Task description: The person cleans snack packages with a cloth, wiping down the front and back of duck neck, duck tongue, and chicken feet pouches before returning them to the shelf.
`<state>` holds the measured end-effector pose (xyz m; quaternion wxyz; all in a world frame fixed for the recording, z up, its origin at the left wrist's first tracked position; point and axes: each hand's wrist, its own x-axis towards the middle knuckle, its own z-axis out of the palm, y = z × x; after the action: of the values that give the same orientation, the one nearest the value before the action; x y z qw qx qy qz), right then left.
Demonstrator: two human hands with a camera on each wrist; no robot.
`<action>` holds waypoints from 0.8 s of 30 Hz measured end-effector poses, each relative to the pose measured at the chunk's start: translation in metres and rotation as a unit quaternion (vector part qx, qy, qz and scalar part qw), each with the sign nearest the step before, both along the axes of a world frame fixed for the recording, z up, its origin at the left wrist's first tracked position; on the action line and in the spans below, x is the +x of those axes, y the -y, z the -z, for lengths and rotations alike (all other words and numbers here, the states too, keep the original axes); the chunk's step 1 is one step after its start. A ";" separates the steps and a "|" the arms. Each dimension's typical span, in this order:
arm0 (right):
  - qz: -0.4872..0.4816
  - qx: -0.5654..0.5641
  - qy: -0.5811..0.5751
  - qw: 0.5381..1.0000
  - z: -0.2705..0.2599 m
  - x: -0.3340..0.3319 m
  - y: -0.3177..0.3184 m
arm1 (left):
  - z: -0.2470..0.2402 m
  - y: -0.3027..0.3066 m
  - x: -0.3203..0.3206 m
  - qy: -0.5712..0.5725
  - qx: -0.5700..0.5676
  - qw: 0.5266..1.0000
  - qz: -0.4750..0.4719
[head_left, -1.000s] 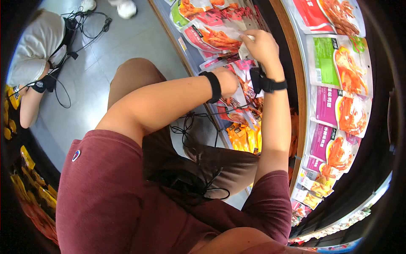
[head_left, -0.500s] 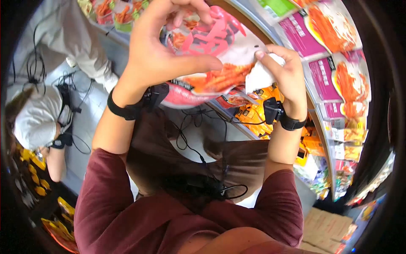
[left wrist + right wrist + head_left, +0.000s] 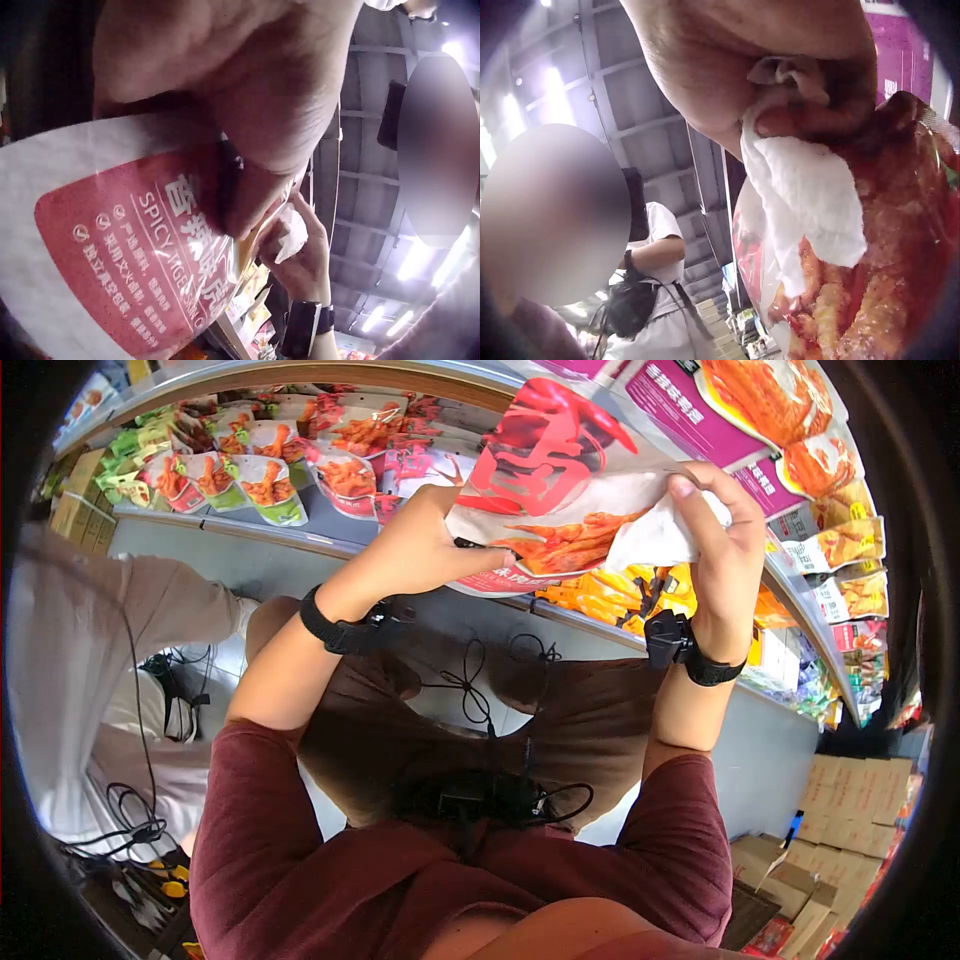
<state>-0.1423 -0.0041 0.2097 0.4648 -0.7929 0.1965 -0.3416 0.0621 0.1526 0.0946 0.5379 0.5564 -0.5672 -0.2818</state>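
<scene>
A large plastic snack pouch (image 3: 545, 470) with red lettering and a picture of chicken feet is held up in front of the person, its front facing the head camera. The left hand (image 3: 422, 548) grips its left edge, thumb lying across the front. In the left wrist view the pouch's red label panel (image 3: 112, 247) shows below that hand. A crumpled white tissue (image 3: 655, 538) is pinched in the right hand (image 3: 728, 540), at the pouch's right end. In the right wrist view the tissue (image 3: 810, 195) hangs over the clear, glossy film; some right fingers are hidden behind the pouch.
Several rows of snack pouches (image 3: 270, 480) line the shelf at the back left. Purple pouches (image 3: 690, 405) stand on an upper shelf at right, with yellow packs (image 3: 620, 595) below. Cardboard boxes (image 3: 850, 800) sit on the floor at right. Cables (image 3: 465, 680) hang between the knees.
The pouch has come off the shelf and up between both hands. The left hand, loosely curved over it half a second ago, now grips its left edge. The view has turned toward the shelves.
</scene>
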 end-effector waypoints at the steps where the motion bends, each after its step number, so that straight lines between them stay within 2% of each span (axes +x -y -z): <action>1: 0.039 -0.062 0.035 0.997 0.002 -0.006 0.002 | -0.001 0.007 -0.005 -0.005 -0.006 1.000 0.007; 3: 0.035 -0.031 0.096 0.994 0.001 -0.029 0.011 | -0.005 0.017 -0.013 -0.010 0.004 1.000 -0.009; 5: 0.025 0.010 0.238 0.971 0.005 -0.049 0.025 | -0.006 0.029 -0.015 0.000 -0.054 0.999 -0.007; 7: 0.080 0.007 0.316 0.945 0.001 -0.058 0.034 | -0.015 0.035 -0.020 -0.019 -0.050 0.998 0.021; 8: 0.141 0.002 0.313 0.939 -0.002 -0.063 0.032 | -0.011 0.039 -0.023 -0.135 -0.084 0.987 0.013; 9: 0.136 -0.005 0.301 0.944 -0.004 -0.075 0.039 | -0.010 0.042 -0.025 -0.250 -0.117 0.961 0.002; 11: 0.132 0.002 0.313 0.940 0.002 -0.082 0.048 | -0.012 0.045 -0.027 -0.390 -0.149 0.908 0.028; 13: 0.120 -0.017 0.277 0.953 0.013 -0.083 0.050 | -0.015 0.046 -0.027 -0.461 -0.170 0.869 0.062; 15: 0.109 -0.037 0.238 0.965 0.021 -0.081 0.046 | -0.019 0.049 -0.027 -0.489 -0.178 0.852 0.057; 17: 0.047 0.021 0.198 0.979 0.025 -0.076 0.039 | -0.022 0.051 -0.026 -0.516 -0.188 0.834 0.053; 19: 0.028 0.027 0.220 0.975 0.027 -0.064 0.030 | -0.025 0.051 -0.022 -0.579 -0.156 0.797 0.074; 21: 0.010 -0.034 0.214 0.976 0.023 -0.056 0.019 | -0.027 0.051 -0.021 -0.565 -0.158 0.807 0.071; 23: -0.027 -0.038 0.229 0.972 0.023 -0.053 0.017 | -0.029 0.051 -0.022 -0.560 -0.153 0.812 0.062; 24: -0.018 -0.061 0.210 0.976 0.025 -0.052 0.017 | -0.027 0.051 -0.020 -0.592 -0.154 0.786 0.095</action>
<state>-0.1946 -0.0215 0.1846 0.4525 -0.7337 0.0587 -0.5035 0.0423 0.1019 0.1213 0.8168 0.1337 -0.2237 -0.5148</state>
